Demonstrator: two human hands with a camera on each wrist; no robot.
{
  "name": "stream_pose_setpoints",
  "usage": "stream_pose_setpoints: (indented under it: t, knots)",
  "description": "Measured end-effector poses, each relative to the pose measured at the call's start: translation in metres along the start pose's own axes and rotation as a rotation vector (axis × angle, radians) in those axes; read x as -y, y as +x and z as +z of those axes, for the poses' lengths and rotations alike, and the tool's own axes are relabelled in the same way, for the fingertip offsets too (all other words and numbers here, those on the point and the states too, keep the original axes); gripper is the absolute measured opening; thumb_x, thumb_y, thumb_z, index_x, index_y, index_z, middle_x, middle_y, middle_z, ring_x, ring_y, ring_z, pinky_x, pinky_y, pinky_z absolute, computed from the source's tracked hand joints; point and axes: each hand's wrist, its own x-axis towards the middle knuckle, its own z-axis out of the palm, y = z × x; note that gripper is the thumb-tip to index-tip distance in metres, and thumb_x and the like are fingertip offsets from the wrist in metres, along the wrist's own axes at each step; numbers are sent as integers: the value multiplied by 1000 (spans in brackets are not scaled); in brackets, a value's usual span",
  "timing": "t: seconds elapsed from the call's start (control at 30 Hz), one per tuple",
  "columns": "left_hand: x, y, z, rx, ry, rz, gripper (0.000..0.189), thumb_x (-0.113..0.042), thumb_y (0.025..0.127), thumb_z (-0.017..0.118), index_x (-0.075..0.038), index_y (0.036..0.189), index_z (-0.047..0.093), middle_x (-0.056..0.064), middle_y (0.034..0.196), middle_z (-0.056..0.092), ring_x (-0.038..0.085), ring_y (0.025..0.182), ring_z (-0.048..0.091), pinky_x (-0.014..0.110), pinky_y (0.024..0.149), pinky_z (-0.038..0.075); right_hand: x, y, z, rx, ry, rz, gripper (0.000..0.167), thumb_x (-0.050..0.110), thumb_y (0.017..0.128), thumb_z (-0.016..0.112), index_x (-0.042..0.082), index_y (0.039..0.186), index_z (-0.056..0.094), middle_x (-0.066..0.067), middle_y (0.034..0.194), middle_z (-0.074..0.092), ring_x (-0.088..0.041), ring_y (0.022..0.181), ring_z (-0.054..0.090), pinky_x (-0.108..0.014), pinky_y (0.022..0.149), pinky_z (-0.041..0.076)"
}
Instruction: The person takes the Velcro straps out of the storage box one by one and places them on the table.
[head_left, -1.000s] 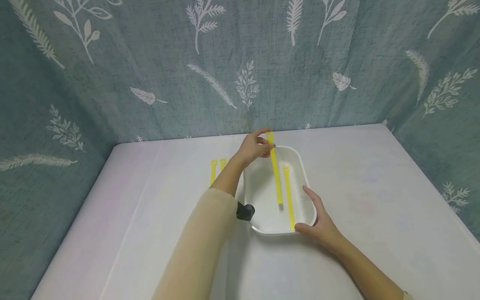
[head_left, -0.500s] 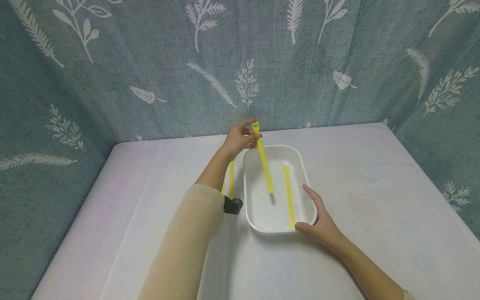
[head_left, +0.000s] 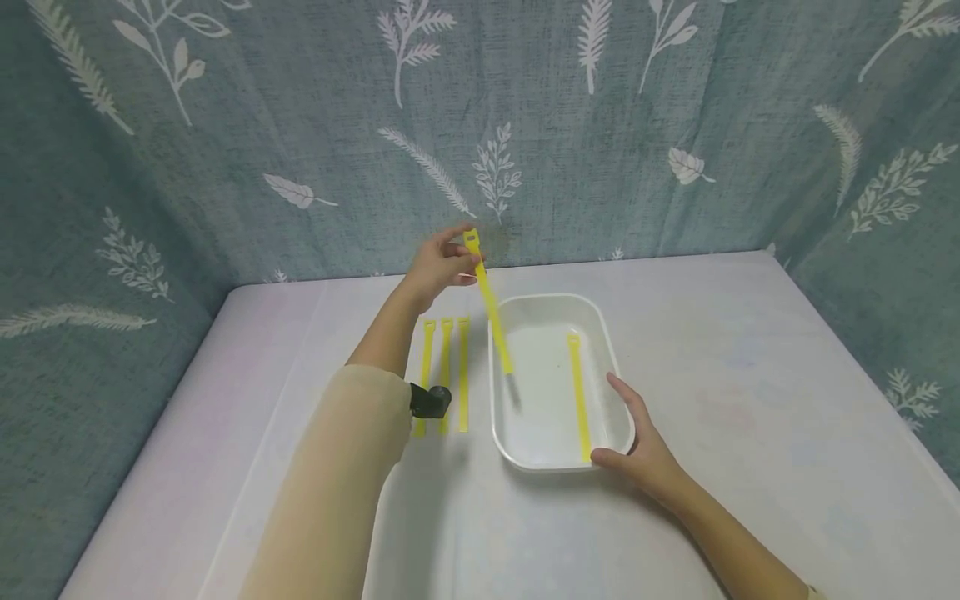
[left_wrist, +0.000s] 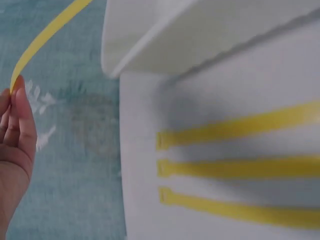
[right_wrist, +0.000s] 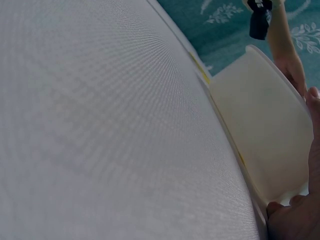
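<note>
My left hand (head_left: 438, 268) pinches a yellow cable strap (head_left: 491, 308) near its slotted head, and the strap slants down over the left side of a white tray (head_left: 536, 425). In the left wrist view the held strap (left_wrist: 47, 36) bends between thumb and fingertips. A second yellow strap (head_left: 578, 396) lies lengthwise inside the tray, toward its right. My right hand (head_left: 645, 450) grips the tray's near right corner, thumb at the rim. Left of the tray, three more yellow straps (head_left: 463, 375) lie side by side on the table, two partly behind the black wrist camera.
The pale tablecloth (head_left: 750, 400) covers the whole table. A blue-green leaf-patterned curtain (head_left: 315, 125) rises along the back edge and both sides. My left sleeve (head_left: 322, 483) reaches across the table left of the tray.
My left hand has moved left and up with the strap, from over the tray to its left rim. The three straps on the table have come into view. The right hand has stayed put.
</note>
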Motion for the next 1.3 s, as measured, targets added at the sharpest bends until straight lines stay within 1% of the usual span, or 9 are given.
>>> stream_pose_setpoints:
  t: [0.2,0.3,0.43,0.53,0.67,0.87,1.13,1.2,1.3]
  knots:
    - [4,-9,-24,-55,0,-9,59,-2,93,56,-13,147,34,2,93,54,10,79,62,29,80,56,1,-1,1,-13,-24,17,100,7,74,75,24,151,14,-18,150,20,-34,115,41,-16,85,43]
    - [10,-13,-34,-77,-8,-22,60,-3,93,57,-13,148,32,2,95,55,10,79,62,28,81,56,2,-1,1,-14,-28,20,99,7,74,75,23,151,14,-18,150,20,-33,115,41,-16,85,43]
    - [21,-16,-45,-95,-1,-41,61,-5,93,57,-15,148,31,1,95,54,10,79,61,24,78,56,2,-1,1,-7,-8,12,99,6,74,74,22,151,13,-19,150,20,-33,114,41,-16,85,44]
    - [28,-20,-54,-91,23,-44,61,-6,93,58,-15,148,31,1,95,52,10,80,61,24,76,56,2,-1,0,-6,-5,9,99,6,75,74,21,151,13,-19,149,20,-33,114,41,-15,85,43]
    - [37,-28,-66,-60,64,-55,63,-7,93,58,-14,149,29,3,99,52,9,80,61,24,76,56,3,-1,0,-9,-25,14,99,7,75,75,23,151,14,-17,151,18,-32,118,38,-14,87,40]
    - [47,-41,-83,-70,95,-102,64,-10,94,59,-17,150,28,4,107,56,7,81,63,23,76,56,3,-1,-1,-2,2,32,99,7,75,75,24,151,14,-17,150,19,-34,116,39,-16,85,43]
    - [63,-57,-112,-66,102,-123,68,-8,94,57,-15,152,21,-2,99,55,3,81,64,23,76,56,1,0,-1,11,30,24,100,9,75,76,24,151,14,-19,148,20,-35,113,42,-18,84,46]
    - [69,-61,-117,-63,120,-135,68,-8,94,57,-15,152,21,-3,100,57,3,80,64,24,76,56,0,0,-1,8,19,23,100,10,75,76,25,151,14,-18,150,19,-35,116,41,-17,86,44]
    - [76,-67,-122,-55,153,-142,67,-8,94,57,-14,151,22,0,105,61,3,79,64,27,79,56,0,0,-2,9,9,14,100,10,75,76,25,151,13,-18,151,17,-35,119,39,-17,88,41]
